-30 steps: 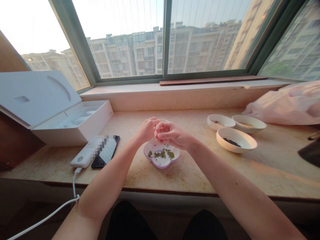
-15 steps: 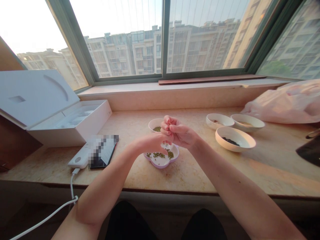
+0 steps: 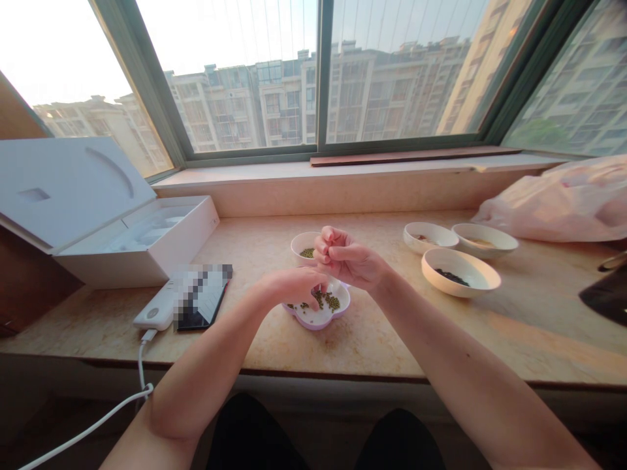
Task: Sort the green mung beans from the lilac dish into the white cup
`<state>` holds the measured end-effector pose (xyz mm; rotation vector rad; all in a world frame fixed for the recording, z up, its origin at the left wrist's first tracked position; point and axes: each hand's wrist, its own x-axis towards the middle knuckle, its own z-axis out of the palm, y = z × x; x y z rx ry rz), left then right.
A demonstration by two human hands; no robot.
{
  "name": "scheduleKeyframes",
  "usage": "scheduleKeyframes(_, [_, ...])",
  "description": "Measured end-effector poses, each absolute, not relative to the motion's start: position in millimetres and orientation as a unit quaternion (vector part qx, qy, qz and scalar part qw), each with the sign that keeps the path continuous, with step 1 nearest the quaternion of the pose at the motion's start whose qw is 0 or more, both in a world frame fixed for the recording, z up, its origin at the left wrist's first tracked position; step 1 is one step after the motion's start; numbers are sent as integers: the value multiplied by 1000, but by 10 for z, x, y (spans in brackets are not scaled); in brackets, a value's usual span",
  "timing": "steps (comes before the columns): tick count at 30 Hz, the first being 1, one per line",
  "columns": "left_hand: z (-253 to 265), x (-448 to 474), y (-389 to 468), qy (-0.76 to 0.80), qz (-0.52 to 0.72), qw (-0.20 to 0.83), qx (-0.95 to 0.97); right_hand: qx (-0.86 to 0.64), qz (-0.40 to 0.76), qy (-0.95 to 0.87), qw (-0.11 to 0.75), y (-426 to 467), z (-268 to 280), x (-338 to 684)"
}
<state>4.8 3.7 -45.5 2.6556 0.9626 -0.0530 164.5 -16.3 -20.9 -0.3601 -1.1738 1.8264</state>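
Observation:
My left hand (image 3: 296,287) reaches over a white flower-shaped dish with a lilac rim (image 3: 316,324). Its thumb and fingers point down, apart from each other, among small green beans (image 3: 333,303) that look like mung beans. My right hand (image 3: 350,261) is raised just above and beyond the dish, palm side toward me. Its fingers curl in against the thumb; whatever may lie inside them is hidden. Behind the hands stands a round white bowl (image 3: 296,247) with more green beans in it, partly covered by my right hand.
At the right are a white bowl of dark bits (image 3: 480,281) and two smaller bowls, a left one (image 3: 416,246) and a right one (image 3: 504,244). A plastic bag (image 3: 563,199) lies behind. Leftward sit a phone (image 3: 198,316), a corded white power bank (image 3: 154,314) and an open white box (image 3: 181,228).
My left hand has dipped toward the beans in the dish, its fingers drawing nearer together and away from my right hand. My right hand has barely moved.

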Motion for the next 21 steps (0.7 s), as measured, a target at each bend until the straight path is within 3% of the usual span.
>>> scheduleKeyframes(6, [-451, 74, 45, 328, -30, 174, 928, -227, 662, -500, 510, -55, -268, 1603])
scheduleKeyframes(11, [-499, 75, 44, 310, -1, 176, 934, -348, 500, -569, 552, 116, -420, 1604])
scheduleKeyframes(16, [-512, 68, 51, 300, 2, 151, 942, -468, 244, -703, 477, 216, -556, 1627])
scheduleKeyframes(21, [-440, 32, 67, 310, -7, 184, 933, -492, 155, -761, 393, 251, -593, 1616])
